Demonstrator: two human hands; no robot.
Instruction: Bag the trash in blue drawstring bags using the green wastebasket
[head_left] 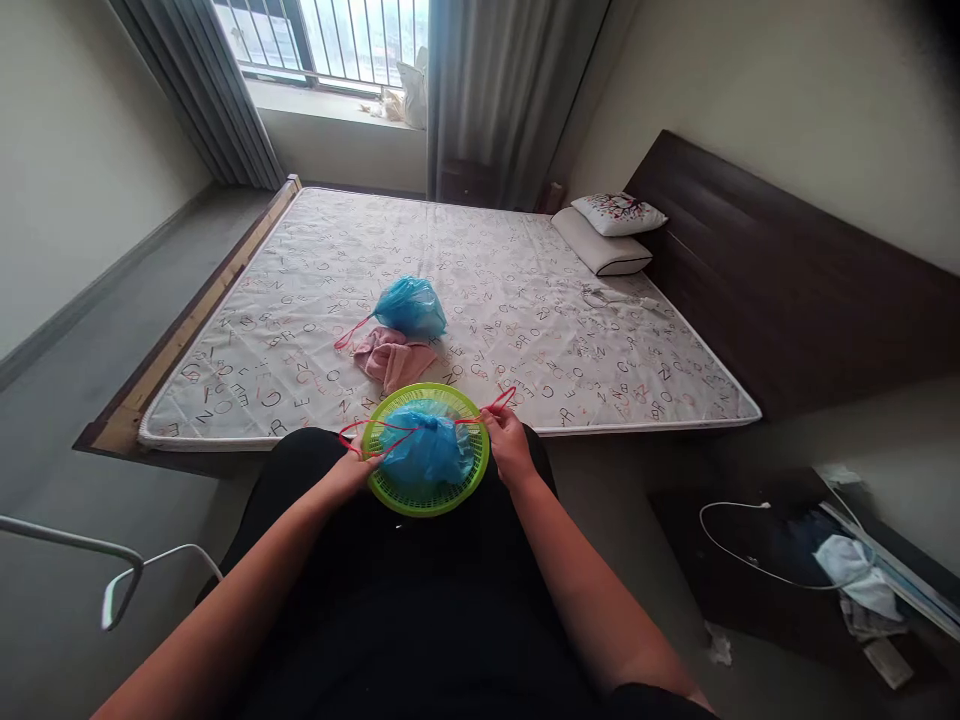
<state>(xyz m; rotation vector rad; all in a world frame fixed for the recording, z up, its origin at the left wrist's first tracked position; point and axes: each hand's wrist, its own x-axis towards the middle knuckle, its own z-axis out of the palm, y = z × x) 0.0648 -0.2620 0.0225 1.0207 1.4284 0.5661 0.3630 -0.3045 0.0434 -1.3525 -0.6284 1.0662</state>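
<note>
A green plastic basket (424, 508) rests on my lap with a blue plastic bag (431, 455) inside it. The bag's top is gathered, and red drawstrings run out from it to both sides. My left hand (354, 470) is closed on the red drawstring at the basket's left rim. At the right rim, my right hand (506, 440) pinches the other red drawstring, whose loop sticks up past the fingers. Just beyond the basket, a pink cloth (394, 358) lies crumpled on the mattress, touching a second blue bag (411, 307) with a red drawstring. What the bags contain is hidden.
The bare mattress (510, 260) spreads out before my knees. A pillow (619, 214) lies on a bolster (600, 245) by the dark headboard (750, 250). To the right, a low dark table (720, 570) carries a white cable and cloths. A bent metal tube (75, 537) stands at left.
</note>
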